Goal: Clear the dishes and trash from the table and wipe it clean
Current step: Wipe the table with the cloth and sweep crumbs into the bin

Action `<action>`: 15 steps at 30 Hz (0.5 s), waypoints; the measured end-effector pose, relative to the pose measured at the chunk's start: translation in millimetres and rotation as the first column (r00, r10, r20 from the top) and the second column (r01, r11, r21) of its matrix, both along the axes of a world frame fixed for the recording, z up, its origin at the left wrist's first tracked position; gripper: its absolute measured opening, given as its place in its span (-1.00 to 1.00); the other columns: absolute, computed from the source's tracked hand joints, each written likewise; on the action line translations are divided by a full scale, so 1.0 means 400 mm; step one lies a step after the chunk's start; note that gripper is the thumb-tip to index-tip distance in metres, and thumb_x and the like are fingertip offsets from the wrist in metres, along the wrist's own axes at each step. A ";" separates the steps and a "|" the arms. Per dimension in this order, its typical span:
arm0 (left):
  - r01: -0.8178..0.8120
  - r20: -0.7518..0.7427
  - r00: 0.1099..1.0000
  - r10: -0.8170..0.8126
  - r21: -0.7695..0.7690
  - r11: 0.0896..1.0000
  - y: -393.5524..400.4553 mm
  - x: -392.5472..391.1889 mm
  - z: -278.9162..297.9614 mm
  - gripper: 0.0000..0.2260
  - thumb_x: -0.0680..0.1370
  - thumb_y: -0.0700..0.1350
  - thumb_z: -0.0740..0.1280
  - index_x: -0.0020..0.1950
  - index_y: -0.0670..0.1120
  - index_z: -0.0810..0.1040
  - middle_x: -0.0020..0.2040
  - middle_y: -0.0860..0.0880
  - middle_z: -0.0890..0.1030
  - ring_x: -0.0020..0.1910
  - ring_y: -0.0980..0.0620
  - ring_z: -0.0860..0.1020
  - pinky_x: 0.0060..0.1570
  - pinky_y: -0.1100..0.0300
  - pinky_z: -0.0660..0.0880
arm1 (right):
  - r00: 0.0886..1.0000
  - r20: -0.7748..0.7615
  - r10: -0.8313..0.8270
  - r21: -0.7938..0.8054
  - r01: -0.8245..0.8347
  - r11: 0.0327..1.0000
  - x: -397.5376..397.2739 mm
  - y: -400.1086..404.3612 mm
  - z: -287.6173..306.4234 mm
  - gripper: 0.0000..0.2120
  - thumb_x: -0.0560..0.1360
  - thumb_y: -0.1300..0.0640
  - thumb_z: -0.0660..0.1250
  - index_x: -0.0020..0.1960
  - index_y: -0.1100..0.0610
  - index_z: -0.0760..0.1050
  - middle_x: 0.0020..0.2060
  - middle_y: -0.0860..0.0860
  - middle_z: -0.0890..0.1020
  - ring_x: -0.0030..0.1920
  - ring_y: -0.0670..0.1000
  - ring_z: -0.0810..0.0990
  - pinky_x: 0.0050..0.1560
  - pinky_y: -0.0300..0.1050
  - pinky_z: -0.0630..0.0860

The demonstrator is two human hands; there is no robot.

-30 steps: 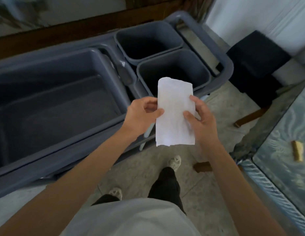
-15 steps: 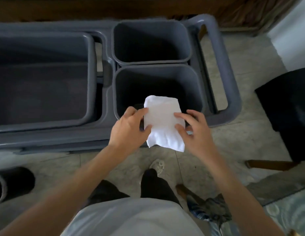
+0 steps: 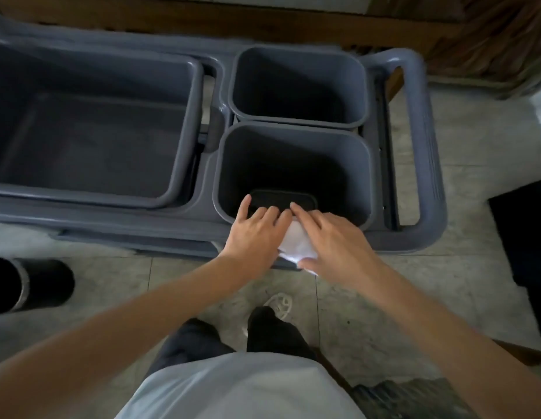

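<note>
Napkin [image 3: 295,244] held over near bin [image 3: 348,164] rim.
Both hands' fingers [image 3: 264,214] now pinch it lower, crumpled; far bin [image 3: 299,86] and tub [image 3: 184,122] beside.

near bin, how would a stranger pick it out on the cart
On the grey cart, right of the wide tub, two square bins sit one behind the other. The near bin is the one whose front rim both hands hold a white napkin over.

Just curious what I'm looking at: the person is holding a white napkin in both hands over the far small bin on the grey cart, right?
Not quite. The head view shows both hands, left hand and right hand, holding the white napkin at the near small bin, by its front rim, not the far small bin. Both bins do sit on the grey cart.
</note>
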State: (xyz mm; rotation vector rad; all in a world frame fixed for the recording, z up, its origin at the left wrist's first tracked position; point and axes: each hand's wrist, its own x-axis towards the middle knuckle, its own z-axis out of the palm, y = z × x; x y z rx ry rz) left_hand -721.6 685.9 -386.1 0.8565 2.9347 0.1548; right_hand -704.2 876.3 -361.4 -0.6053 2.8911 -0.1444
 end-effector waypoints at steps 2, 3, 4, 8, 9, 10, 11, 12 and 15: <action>0.010 -0.026 1.000 -0.008 0.042 0.999 -0.002 -0.010 -0.003 -0.37 0.13 -0.06 0.69 0.16 -0.11 0.60 -0.14 -0.01 0.64 -0.17 -0.07 0.67 0.27 -0.21 0.52 | 0.998 -0.057 -0.015 -0.013 0.014 1.000 -0.005 -0.004 -0.010 -0.04 0.25 -0.08 0.66 0.55 0.12 0.37 0.12 0.04 0.67 0.00 0.07 0.69 -0.18 -0.04 0.61; 0.016 -0.036 0.999 -0.014 0.060 0.998 -0.002 -0.013 -0.004 -0.40 0.11 -0.08 0.69 0.10 -0.10 0.61 -0.18 -0.01 0.63 -0.23 -0.07 0.67 0.19 -0.16 0.57 | 0.998 -0.060 -0.023 -0.037 0.021 0.999 -0.009 -0.003 -0.014 -0.11 0.25 -0.05 0.67 0.50 0.10 0.42 0.10 0.02 0.67 -0.01 0.06 0.69 -0.25 -0.06 0.60; 0.018 -0.040 0.999 -0.015 0.069 0.997 -0.001 -0.016 -0.003 -0.44 0.12 -0.09 0.69 0.06 -0.09 0.61 -0.20 0.00 0.63 -0.25 -0.07 0.67 0.15 -0.12 0.59 | 0.998 -0.058 -0.030 -0.056 0.027 0.998 -0.011 -0.003 -0.015 -0.17 0.25 -0.03 0.67 0.46 0.08 0.46 0.09 0.01 0.68 -0.01 0.05 0.69 -0.28 -0.07 0.59; 0.002 0.008 1.000 -0.003 0.049 0.999 0.001 -0.013 -0.016 -0.47 0.30 -0.07 0.62 0.21 -0.08 0.55 -0.04 -0.02 0.66 -0.04 -0.08 0.67 0.30 -0.10 0.50 | 0.998 -0.049 -0.038 -0.061 0.035 0.998 -0.015 -0.002 -0.015 -0.21 0.25 -0.06 0.67 0.41 0.03 0.48 0.06 -0.04 0.68 -0.04 0.03 0.69 -0.31 -0.10 0.57; -0.006 -0.015 1.000 0.007 0.041 0.999 -0.002 -0.008 -0.014 -0.42 0.32 -0.05 0.61 0.28 -0.09 0.52 0.03 -0.03 0.65 0.05 -0.08 0.65 0.34 -0.09 0.48 | 0.999 -0.035 -0.040 -0.061 0.038 0.997 -0.018 -0.003 -0.012 -0.20 0.26 -0.11 0.65 0.43 0.03 0.46 0.06 -0.04 0.68 -0.04 0.04 0.69 -0.30 -0.09 0.56; -0.017 -0.043 0.999 0.019 0.044 0.999 -0.008 -0.002 -0.008 -0.33 0.33 -0.02 0.60 0.38 -0.10 0.46 0.14 -0.04 0.64 0.16 -0.09 0.61 0.39 -0.08 0.43 | 0.999 -0.029 -0.037 -0.062 0.036 0.997 -0.020 -0.005 -0.008 -0.19 0.27 -0.17 0.63 0.43 0.04 0.46 0.06 -0.03 0.68 -0.03 0.05 0.68 -0.27 -0.07 0.56; -0.026 -0.060 0.998 0.029 0.049 0.998 -0.018 0.006 0.001 -0.23 0.34 0.00 0.59 0.49 -0.12 0.37 0.28 -0.05 0.59 0.33 -0.11 0.53 0.46 -0.09 0.35 | 0.999 -0.041 -0.025 -0.062 0.023 0.998 -0.021 -0.009 0.000 -0.17 0.27 -0.25 0.60 0.43 0.06 0.47 0.07 -0.01 0.68 -0.01 0.08 0.68 -0.22 -0.05 0.58; -0.030 -0.062 0.998 0.033 0.051 0.998 -0.035 0.017 0.013 -0.12 0.36 0.04 0.57 0.58 -0.13 0.25 0.43 -0.06 0.49 0.49 -0.12 0.39 0.52 -0.10 0.25 | 0.998 -0.055 -0.008 -0.063 0.005 0.998 -0.020 -0.017 0.008 -0.14 0.25 -0.31 0.57 0.42 0.09 0.48 0.11 0.01 0.69 0.04 0.10 0.68 -0.13 -0.01 0.59; -0.056 -0.103 0.993 0.063 0.070 0.996 -0.127 0.059 0.070 0.05 0.38 0.19 0.53 0.67 -0.09 0.00 0.65 -0.03 0.16 0.66 -0.11 -0.02 0.61 -0.14 -0.03 | 0.988 -0.143 0.055 -0.114 -0.071 0.991 -0.010 -0.069 0.052 -0.05 0.26 -0.42 0.47 0.45 0.15 0.48 0.33 0.10 0.62 0.30 0.15 0.61 0.24 0.09 0.56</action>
